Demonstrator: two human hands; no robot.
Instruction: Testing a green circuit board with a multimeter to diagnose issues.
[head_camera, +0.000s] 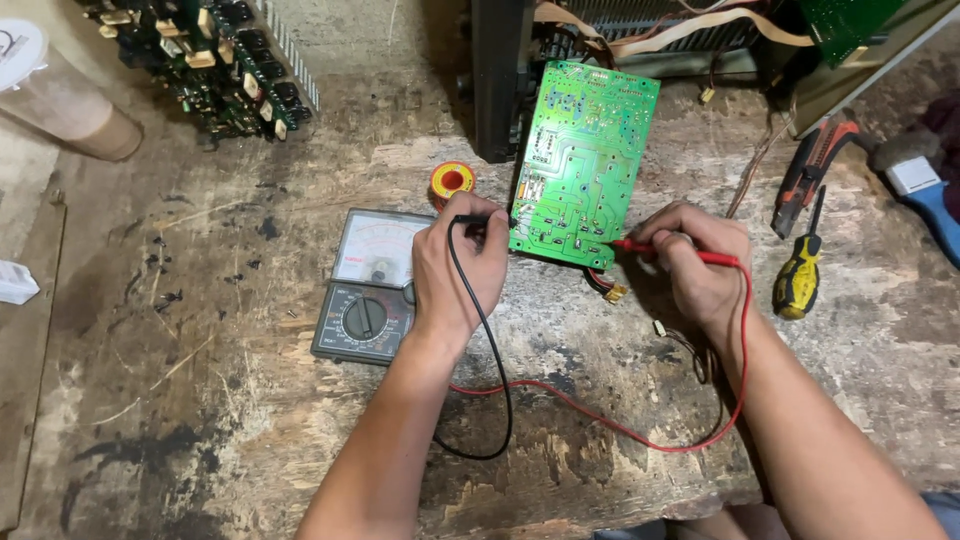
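A green circuit board (585, 150) stands tilted on the worn wooden bench, solder side toward me. My left hand (458, 270) grips a black test probe (478, 220) whose tip touches the board's lower left edge. My right hand (695, 265) grips a red test probe (668, 250), tip on the board's lower right area. Black and red leads loop across the bench toward me. An analog multimeter (365, 290) with a dial lies just left of my left hand.
A solder spool (452, 181) sits behind the meter. Pliers (812, 170), a yellow-handled screwdriver (799, 272) and a blue brush (925, 195) lie at right. Another populated circuit board (210, 60) rests at the back left, near a cylindrical container (60, 95).
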